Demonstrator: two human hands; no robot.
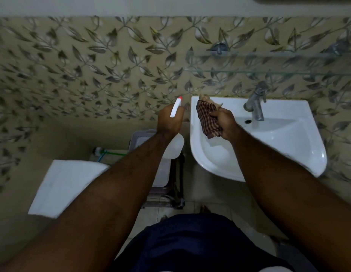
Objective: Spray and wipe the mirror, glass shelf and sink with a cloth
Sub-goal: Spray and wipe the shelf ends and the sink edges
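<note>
The left hand point(169, 121) grips the spray bottle point(175, 143) beside the sink point(300, 138); right-hand fingers point(215, 114) clench the cloth point(209, 119) over it. The nozzle seems aimed at the wall — mist could miss.

You find no readable text, label, brand, number or sign anywhere in this view; the white spray bottle point(175, 143) in your left hand point(169, 120) shows a plain surface with no lettering you can make out.
</note>
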